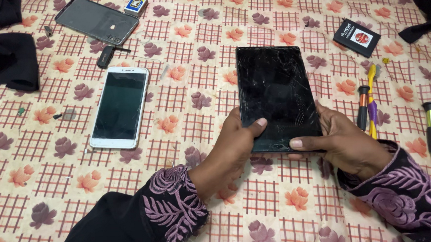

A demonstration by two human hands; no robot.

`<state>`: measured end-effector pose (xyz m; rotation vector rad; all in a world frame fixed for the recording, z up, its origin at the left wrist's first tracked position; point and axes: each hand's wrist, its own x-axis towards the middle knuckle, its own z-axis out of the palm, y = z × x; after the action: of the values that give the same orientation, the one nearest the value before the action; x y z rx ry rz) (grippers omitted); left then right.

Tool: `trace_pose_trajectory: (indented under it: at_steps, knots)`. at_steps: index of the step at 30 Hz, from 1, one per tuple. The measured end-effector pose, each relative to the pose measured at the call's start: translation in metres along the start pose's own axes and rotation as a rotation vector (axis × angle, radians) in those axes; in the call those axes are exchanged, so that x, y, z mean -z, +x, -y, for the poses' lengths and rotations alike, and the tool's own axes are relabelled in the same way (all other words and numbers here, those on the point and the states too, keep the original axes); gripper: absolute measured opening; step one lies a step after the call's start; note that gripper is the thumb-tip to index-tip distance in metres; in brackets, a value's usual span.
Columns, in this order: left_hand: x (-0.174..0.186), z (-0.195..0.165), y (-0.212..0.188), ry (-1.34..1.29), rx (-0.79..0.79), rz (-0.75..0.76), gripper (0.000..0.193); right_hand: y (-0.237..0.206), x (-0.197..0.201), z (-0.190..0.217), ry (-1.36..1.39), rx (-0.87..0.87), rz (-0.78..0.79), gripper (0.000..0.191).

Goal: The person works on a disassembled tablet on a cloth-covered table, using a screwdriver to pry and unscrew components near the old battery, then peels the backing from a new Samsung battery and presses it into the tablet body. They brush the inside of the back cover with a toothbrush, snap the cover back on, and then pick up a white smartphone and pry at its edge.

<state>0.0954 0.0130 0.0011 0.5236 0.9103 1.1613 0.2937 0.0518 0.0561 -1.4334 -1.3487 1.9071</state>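
- The left hand and right hand each clamp a lower corner of the cracked black tablet.
- The tablet is held just above the floral cloth, thumbs on its glass.
- A white smartphone lies to its left, screwdrivers to its right.

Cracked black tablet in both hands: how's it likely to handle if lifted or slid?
The black tablet is probably stiff as a slab, but its glass is webbed with cracks, so likely fragile and apt to shed splinters. The glossy face looks slippery; the left hand and right hand pinch only its lower edge. Flat, so it should slide on the floral cloth, not roll.
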Motion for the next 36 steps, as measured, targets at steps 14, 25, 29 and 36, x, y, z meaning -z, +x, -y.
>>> trace_pose_trajectory:
  at_steps: [14, 25, 29, 36]
  knots:
    - [-0.012, -0.015, -0.019, 0.057, 0.036, -0.069, 0.035, 0.005, 0.02, -0.002, -0.075, -0.048, -0.09, 0.057]
    - [-0.014, -0.01, -0.024, 0.129, -0.073, 0.02, 0.038, -0.006, 0.0, 0.001, 0.031, 0.16, -0.109, 0.049]
    - [-0.009, -0.012, -0.017, 0.174, -0.124, 0.065, 0.037, -0.006, 0.001, 0.003, 0.019, 0.112, -0.147, 0.052]
    - [-0.004, -0.018, -0.015, 0.103, -0.052, 0.029, 0.035, -0.007, -0.001, 0.003, -0.026, 0.028, -0.064, 0.049]
